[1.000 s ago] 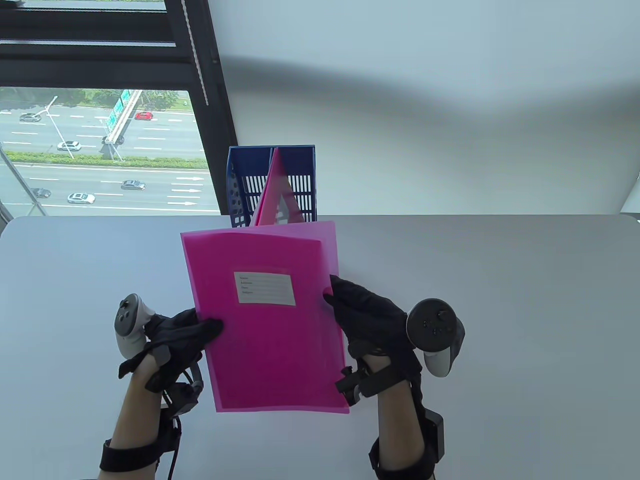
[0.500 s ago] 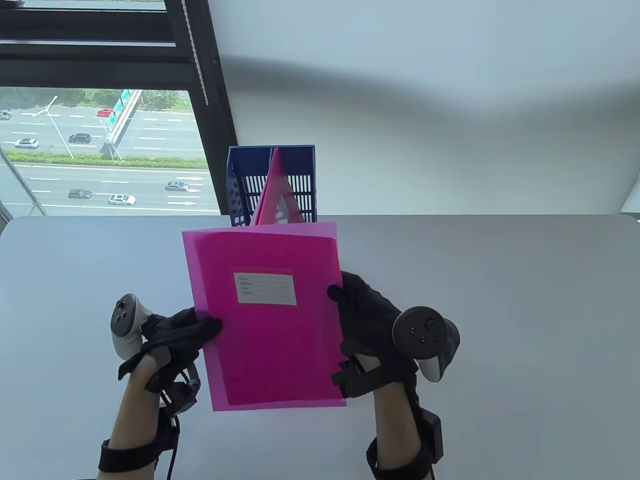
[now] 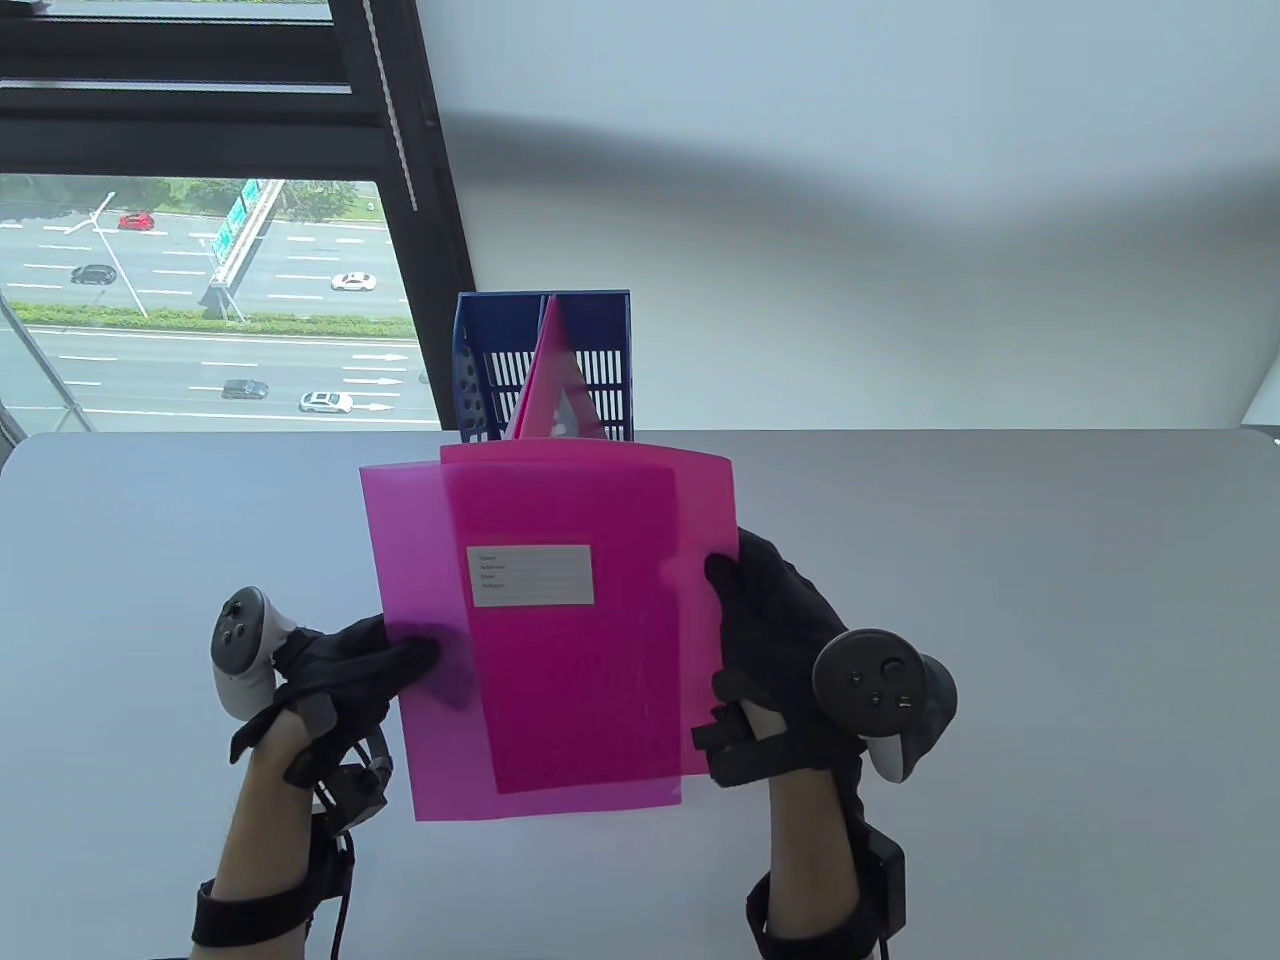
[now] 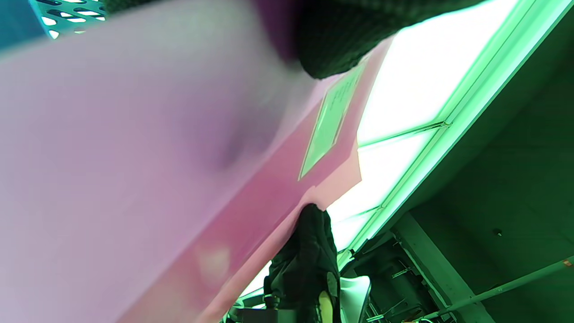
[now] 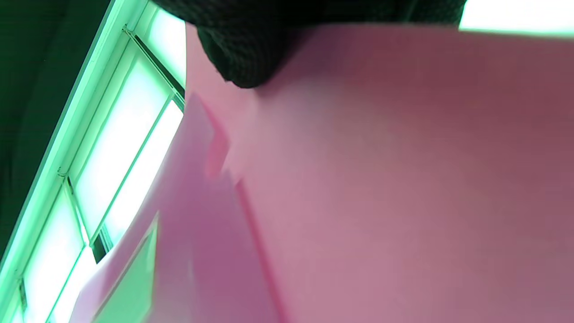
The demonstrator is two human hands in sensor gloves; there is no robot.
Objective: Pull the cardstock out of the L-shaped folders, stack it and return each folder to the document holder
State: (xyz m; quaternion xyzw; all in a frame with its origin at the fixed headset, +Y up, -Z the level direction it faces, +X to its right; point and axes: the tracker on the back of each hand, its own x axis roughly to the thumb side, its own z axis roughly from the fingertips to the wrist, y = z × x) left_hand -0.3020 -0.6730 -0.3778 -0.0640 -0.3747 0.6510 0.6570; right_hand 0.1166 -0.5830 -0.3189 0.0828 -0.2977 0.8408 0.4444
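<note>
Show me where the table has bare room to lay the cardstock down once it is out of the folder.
Bare table runs from the right hand out to the right edge, and a like patch lies between the left hand and the left edge. The middle is crowded: the pink folder and the cardstock sliding out of it are held there, with the blue document holder at the back.

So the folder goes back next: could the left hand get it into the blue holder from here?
Probably yes. The left hand grips the pink folder, the blue holder stands right behind it, nothing between. But the card is only partly out.
</note>
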